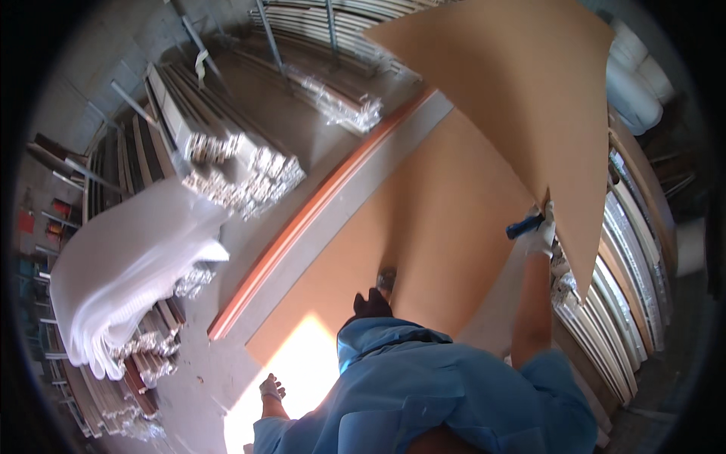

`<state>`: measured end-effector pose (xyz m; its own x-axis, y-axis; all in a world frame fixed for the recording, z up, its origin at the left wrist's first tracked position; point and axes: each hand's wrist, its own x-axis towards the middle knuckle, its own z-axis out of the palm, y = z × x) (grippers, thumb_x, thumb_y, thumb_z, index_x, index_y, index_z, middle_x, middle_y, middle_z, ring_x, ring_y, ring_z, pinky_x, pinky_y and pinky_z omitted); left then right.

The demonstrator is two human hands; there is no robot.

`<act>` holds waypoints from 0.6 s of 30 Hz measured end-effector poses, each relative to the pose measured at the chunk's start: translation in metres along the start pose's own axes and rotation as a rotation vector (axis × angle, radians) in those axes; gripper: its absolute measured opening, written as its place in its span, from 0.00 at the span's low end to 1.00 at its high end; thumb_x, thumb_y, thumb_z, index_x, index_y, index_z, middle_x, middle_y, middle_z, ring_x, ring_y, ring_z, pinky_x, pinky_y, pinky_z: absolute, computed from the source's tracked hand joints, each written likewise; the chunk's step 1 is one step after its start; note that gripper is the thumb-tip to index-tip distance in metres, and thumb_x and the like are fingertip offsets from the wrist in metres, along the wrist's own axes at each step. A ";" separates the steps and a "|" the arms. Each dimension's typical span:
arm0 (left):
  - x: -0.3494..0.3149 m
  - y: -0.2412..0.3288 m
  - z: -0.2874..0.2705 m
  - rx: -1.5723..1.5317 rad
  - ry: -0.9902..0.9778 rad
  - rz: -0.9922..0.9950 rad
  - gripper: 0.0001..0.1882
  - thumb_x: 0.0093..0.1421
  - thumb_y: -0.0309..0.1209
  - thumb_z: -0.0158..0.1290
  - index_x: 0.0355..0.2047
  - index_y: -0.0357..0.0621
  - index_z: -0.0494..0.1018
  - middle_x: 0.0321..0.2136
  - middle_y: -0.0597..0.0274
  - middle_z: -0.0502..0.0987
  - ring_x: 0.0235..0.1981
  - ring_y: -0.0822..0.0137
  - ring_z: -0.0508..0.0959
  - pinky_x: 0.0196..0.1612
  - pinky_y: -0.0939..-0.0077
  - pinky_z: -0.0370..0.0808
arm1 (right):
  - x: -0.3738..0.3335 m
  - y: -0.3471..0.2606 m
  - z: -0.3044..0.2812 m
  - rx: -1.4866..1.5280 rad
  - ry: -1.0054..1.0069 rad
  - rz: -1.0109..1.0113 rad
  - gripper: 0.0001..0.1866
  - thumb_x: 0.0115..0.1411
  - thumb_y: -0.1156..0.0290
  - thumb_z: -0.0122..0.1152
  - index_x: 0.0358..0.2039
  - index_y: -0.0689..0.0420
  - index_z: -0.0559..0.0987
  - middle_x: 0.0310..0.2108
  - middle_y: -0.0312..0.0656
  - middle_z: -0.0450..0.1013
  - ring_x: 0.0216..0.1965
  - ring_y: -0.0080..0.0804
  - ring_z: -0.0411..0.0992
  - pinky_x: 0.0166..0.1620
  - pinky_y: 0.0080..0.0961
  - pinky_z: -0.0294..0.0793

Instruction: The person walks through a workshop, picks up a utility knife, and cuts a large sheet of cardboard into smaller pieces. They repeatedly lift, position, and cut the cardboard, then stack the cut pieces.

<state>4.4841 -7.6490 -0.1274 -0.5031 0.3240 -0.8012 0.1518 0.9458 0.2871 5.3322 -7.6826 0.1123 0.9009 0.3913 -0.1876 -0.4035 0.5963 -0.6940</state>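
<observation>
My right hand (540,233), in a pale glove, is closed at the edge of a large brown board sheet (529,83) that rises and curves up at the far right. A short tool with a dark blue handle (523,227) sticks out leftward from the same hand; its working end is hidden. My left hand (271,388), also gloved, hangs low at the left over a sunlit patch, fingers slightly curled and apart, holding nothing visible. Another brown sheet (454,181) lies flat on the floor, with my dark shoe (386,278) on it.
A long reddish-brown strip (325,204) lies on the floor left of the flat sheet. Bundled pale profiles (242,170) on racks and white foam wrap (128,257) stand at the left. More stacked profiles (628,250) line the right, with pale rolls (639,76) at the far right.
</observation>
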 end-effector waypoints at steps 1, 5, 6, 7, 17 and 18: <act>0.004 -0.032 -0.011 -0.078 -0.028 -0.045 0.18 0.60 0.42 0.50 0.40 0.40 0.69 0.32 0.56 0.72 0.19 0.63 0.69 0.20 0.67 0.66 | -0.019 0.000 -0.006 -0.001 -0.002 -0.001 0.13 0.56 0.59 0.63 0.34 0.53 0.73 0.21 0.34 0.70 0.19 0.24 0.68 0.23 0.19 0.70; 0.009 -0.077 -0.023 0.030 -0.279 0.001 0.20 0.60 0.41 0.50 0.45 0.39 0.70 0.38 0.55 0.74 0.25 0.60 0.74 0.28 0.66 0.73 | -0.092 0.010 -0.018 0.018 -0.075 -0.071 0.10 0.58 0.62 0.61 0.31 0.54 0.73 0.20 0.34 0.69 0.19 0.23 0.67 0.24 0.17 0.69; 0.006 -0.071 -0.026 0.197 -0.351 0.074 0.19 0.59 0.40 0.50 0.44 0.39 0.71 0.38 0.55 0.75 0.27 0.60 0.75 0.29 0.68 0.75 | -0.110 0.012 -0.019 0.041 0.005 -0.024 0.11 0.57 0.61 0.62 0.32 0.54 0.73 0.20 0.34 0.68 0.19 0.24 0.67 0.23 0.17 0.69; 0.006 -0.054 -0.026 0.329 -0.332 0.158 0.17 0.57 0.40 0.52 0.39 0.38 0.74 0.35 0.56 0.76 0.28 0.63 0.77 0.28 0.74 0.75 | -0.128 0.011 -0.021 0.065 0.018 0.016 0.12 0.56 0.61 0.63 0.32 0.53 0.72 0.20 0.35 0.68 0.19 0.24 0.66 0.23 0.18 0.69; 0.027 0.118 -0.054 0.217 -0.700 0.754 0.16 0.57 0.39 0.54 0.41 0.43 0.76 0.27 0.64 0.77 0.23 0.72 0.75 0.26 0.78 0.72 | -0.375 0.090 -0.056 0.037 0.077 0.007 0.10 0.55 0.61 0.65 0.28 0.50 0.73 0.17 0.32 0.68 0.15 0.22 0.65 0.19 0.16 0.67; 0.039 0.132 -0.063 0.299 -0.756 0.797 0.16 0.57 0.38 0.54 0.41 0.43 0.76 0.28 0.64 0.77 0.23 0.72 0.75 0.26 0.78 0.72 | -0.398 0.102 -0.056 0.021 0.127 0.032 0.10 0.55 0.61 0.65 0.27 0.49 0.73 0.16 0.31 0.66 0.14 0.22 0.63 0.18 0.17 0.64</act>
<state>4.4311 -7.5127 -0.0872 0.4536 0.6704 -0.5872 0.4462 0.3995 0.8008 4.9412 -7.8170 0.0769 0.9001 0.3191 -0.2966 -0.4341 0.6003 -0.6717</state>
